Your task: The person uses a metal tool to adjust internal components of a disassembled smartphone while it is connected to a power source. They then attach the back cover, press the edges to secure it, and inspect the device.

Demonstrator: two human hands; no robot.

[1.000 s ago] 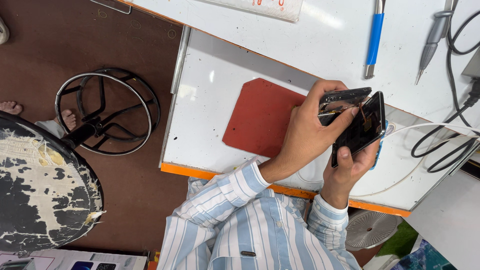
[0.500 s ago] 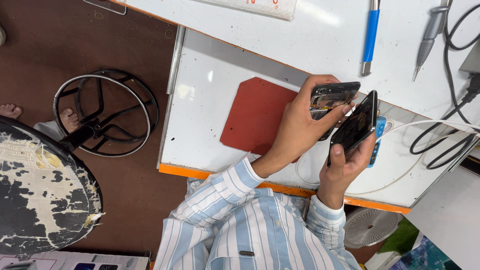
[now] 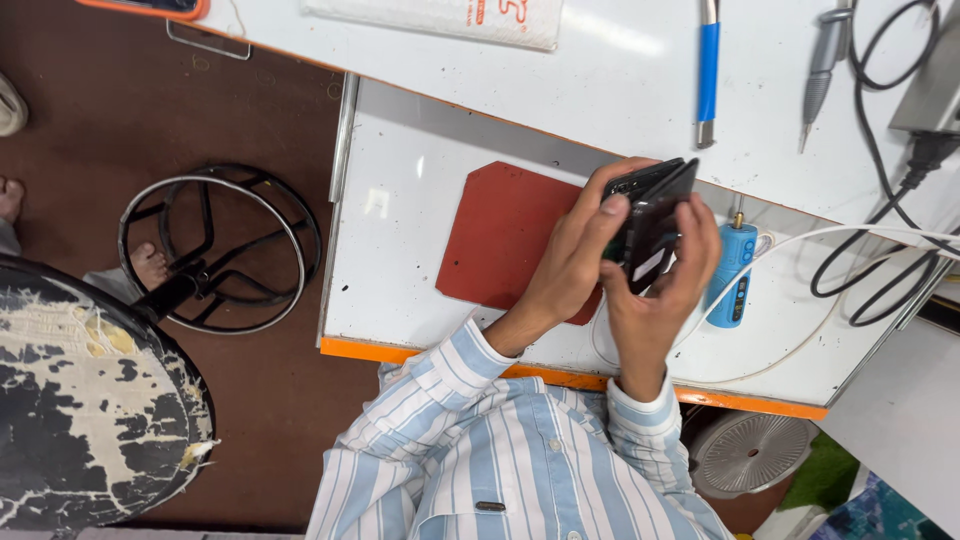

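A black phone (image 3: 655,215) is held up on its edge above the white table (image 3: 400,250), just over the right side of a red mat (image 3: 505,235). It is gripped between both hands. The left hand (image 3: 575,255) is wrapped round its left side, fingers curled and pressed on it. The right hand (image 3: 660,290) is closed on its other side. A blue tool (image 3: 733,275) is seen just beside the right hand.

package: white padded paper envelope with red print (image 3: 440,18), flat at the worktop's far edge
screen: dark glossy rectangular phone panel (image 3: 655,225), held between both hands
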